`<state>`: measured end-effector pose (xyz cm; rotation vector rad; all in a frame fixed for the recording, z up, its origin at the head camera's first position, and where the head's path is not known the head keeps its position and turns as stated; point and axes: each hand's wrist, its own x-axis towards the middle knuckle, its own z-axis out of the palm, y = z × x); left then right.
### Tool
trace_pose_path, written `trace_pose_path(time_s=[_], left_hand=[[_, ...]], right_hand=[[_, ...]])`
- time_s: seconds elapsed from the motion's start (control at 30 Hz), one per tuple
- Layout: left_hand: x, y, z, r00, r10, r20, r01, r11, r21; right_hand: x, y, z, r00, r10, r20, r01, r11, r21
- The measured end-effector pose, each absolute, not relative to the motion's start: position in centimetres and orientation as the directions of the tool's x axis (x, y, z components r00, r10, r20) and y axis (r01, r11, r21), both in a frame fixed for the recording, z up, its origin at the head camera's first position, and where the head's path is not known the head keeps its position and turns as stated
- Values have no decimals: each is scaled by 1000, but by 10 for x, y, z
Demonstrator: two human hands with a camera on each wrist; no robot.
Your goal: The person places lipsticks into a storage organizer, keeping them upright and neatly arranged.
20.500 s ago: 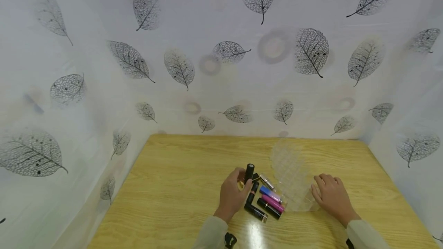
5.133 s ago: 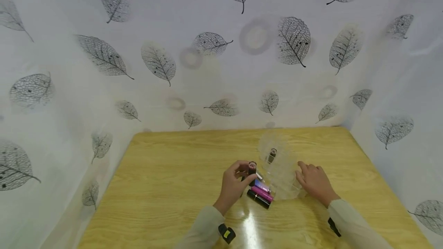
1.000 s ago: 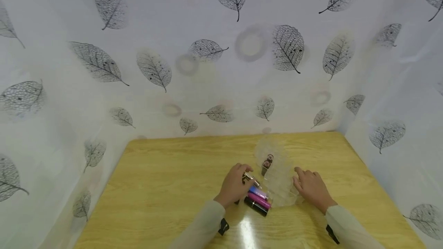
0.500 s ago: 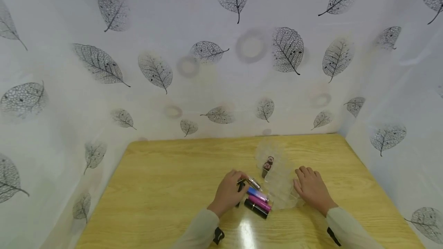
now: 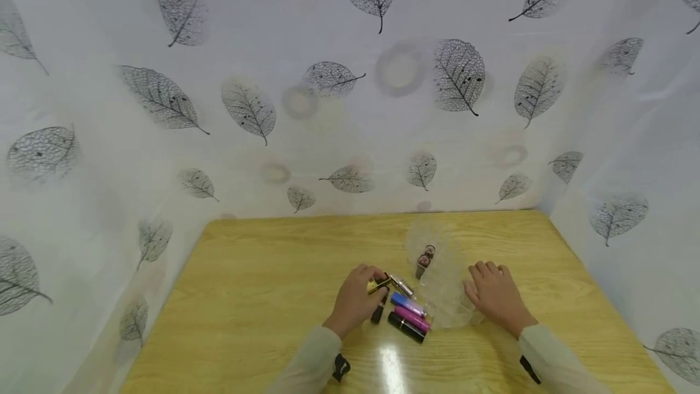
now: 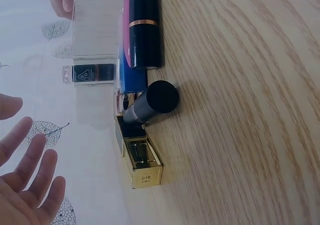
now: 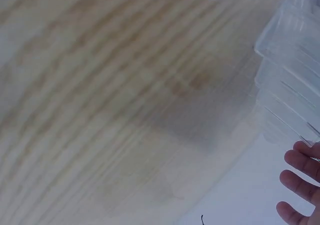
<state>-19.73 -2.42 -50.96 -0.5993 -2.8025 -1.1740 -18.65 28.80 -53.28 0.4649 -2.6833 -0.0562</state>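
Observation:
My left hand (image 5: 354, 300) is beside several lipstick tubes, fingers spread and holding nothing in the left wrist view. Nearest to it are a gold, square-sided lipstick (image 6: 145, 160) and a black tube (image 6: 155, 102) lying against it. To their right lie a silver tube (image 5: 403, 285), a blue-to-lilac tube (image 5: 407, 304), a pink tube (image 5: 414, 319) and a black tube with a thin gold band (image 5: 406, 327). A clear plastic organizer (image 5: 445, 297) stands further right, with two dark lipsticks (image 5: 423, 261) upright in its far-left part. Loosely extended fingers of my right hand (image 5: 497, 297) touch its right edge.
A wood-grain table (image 5: 273, 272) carries everything. White sheeting (image 5: 339, 132) with a leaf print encloses its back and both sides. Light glares on the table (image 5: 391, 363) near the front.
Since 5.1 s ago, the dark lipstick from my left hand has joined another in the organizer; none stood there 20.5 s ago. Over the last second, my left hand has drawn back leftward.

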Motion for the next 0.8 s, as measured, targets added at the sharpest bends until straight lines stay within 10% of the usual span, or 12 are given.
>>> trace_pose_path(time_s=[0.53,0.8], left_hand=[[-200,-29,-512,-916,341,210,392,657,644],[-217,-32,-535,-887,385,255,460,779,427]], right_hand=[[-186,282,-541,-839,-323,437,-339,940,44],[-188,281,-547,-825,-304,476,-338,941,16]])
